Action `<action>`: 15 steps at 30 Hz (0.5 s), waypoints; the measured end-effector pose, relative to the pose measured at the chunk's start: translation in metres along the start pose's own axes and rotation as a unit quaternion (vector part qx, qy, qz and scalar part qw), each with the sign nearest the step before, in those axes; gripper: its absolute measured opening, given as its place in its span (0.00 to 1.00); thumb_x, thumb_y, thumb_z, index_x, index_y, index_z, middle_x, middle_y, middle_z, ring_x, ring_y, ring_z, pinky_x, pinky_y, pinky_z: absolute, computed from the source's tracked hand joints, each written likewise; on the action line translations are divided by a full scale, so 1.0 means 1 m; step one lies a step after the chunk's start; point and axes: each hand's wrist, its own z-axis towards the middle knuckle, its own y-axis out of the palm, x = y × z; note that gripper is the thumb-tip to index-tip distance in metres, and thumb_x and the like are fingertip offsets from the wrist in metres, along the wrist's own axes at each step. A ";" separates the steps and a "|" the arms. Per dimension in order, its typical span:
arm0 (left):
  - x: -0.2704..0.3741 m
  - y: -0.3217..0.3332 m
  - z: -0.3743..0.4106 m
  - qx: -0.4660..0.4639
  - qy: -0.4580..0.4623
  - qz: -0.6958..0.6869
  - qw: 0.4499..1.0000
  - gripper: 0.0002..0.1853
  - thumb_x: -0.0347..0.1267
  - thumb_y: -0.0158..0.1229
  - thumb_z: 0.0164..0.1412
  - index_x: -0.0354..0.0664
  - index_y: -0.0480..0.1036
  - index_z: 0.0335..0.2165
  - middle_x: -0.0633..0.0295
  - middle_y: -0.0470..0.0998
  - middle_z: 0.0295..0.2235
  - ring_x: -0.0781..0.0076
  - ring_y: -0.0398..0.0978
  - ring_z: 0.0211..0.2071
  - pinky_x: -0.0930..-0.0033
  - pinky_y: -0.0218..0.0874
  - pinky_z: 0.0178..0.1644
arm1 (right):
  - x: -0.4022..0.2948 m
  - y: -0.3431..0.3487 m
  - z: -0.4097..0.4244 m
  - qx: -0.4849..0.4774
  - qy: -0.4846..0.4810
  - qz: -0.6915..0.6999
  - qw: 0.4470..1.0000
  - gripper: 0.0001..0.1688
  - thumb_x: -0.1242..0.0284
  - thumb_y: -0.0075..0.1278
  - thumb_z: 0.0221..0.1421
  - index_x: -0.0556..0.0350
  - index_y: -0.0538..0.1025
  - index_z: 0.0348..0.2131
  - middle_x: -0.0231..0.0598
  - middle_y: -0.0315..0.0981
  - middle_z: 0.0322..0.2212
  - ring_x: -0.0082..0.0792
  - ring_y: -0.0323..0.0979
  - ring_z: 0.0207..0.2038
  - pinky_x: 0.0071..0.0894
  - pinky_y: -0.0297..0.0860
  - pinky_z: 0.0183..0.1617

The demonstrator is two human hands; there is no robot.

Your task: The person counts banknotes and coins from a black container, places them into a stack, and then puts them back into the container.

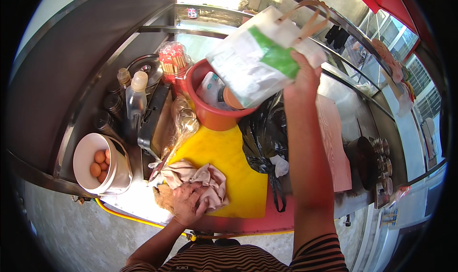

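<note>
My right hand point(306, 73) grips the side of a white and green bag point(263, 57) with brown handles. The bag is raised and tilted over the right rim of a red plastic bucket point(205, 116), in which wrapped items and a brown round thing show in part. On a crumpled pale pink cloth point(211, 177) rests my left hand point(188, 202), its fingers bent over the fabric. A brown cloth point(164, 197) lies beside and partly under that hand. Both cloths are on a yellow board point(239, 186).
A white pail of eggs point(121, 168) stands at the left, near a clear squeeze bottle point(136, 96) and dark-lidded jars point(112, 102). Behind them is a container of red-wrapped sticks point(173, 59). A black plastic bag point(266, 136) and a wooden board point(332, 143) lie at the right.
</note>
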 end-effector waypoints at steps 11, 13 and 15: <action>0.003 -0.014 0.006 -0.015 -0.001 -0.034 0.999 0.18 0.33 0.61 0.43 0.47 0.74 0.38 0.63 0.72 0.39 0.60 0.68 0.40 0.61 0.57 0.41 | 0.028 -0.008 0.013 0.006 0.022 0.000 1.000 0.34 0.90 0.54 0.36 0.54 0.66 0.46 0.39 0.69 0.41 0.37 0.71 0.41 0.35 0.70 0.45; 0.008 -0.029 0.014 -0.039 0.021 -0.048 0.998 0.18 0.32 0.60 0.43 0.46 0.74 0.38 0.62 0.72 0.40 0.60 0.68 0.40 0.61 0.59 0.40 | 0.005 -0.039 0.033 -0.054 -0.032 -0.091 0.994 0.27 0.87 0.51 0.42 0.58 0.68 0.45 0.41 0.69 0.40 0.37 0.71 0.42 0.36 0.69 0.46; 0.017 -0.055 0.041 -0.054 0.062 -0.027 0.996 0.18 0.30 0.59 0.43 0.44 0.74 0.38 0.61 0.73 0.38 0.60 0.69 0.39 0.61 0.60 0.39 | -0.037 -0.062 0.042 -0.116 -0.117 -0.200 0.966 0.25 0.85 0.49 0.46 0.61 0.68 0.47 0.45 0.69 0.42 0.37 0.70 0.44 0.36 0.67 0.50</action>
